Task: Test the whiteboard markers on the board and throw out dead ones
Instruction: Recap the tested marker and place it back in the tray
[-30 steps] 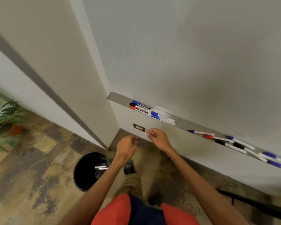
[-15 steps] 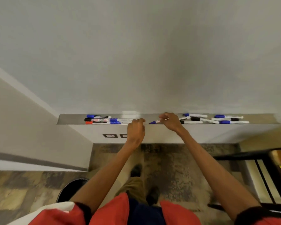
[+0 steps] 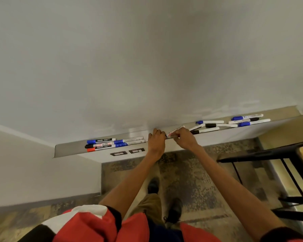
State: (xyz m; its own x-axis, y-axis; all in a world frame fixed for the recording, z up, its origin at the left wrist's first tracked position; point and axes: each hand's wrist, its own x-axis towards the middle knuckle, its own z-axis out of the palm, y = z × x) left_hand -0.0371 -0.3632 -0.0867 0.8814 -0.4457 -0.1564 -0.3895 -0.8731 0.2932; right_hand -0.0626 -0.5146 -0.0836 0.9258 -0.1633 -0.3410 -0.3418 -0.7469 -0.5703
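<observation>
Holding one marker [image 3: 172, 132] between both hands, we have each grip clamped on it: our right hand [image 3: 184, 139] pinches the white barrel, and our left hand [image 3: 156, 140] curls round its left end. The marker is tilted over the middle of the grey tray [image 3: 68, 149], below the whiteboard [image 3: 147, 67]. Other markers lie in the tray: a left group [image 3: 101, 145] close together, a right group [image 3: 226, 125] more scattered.
</observation>
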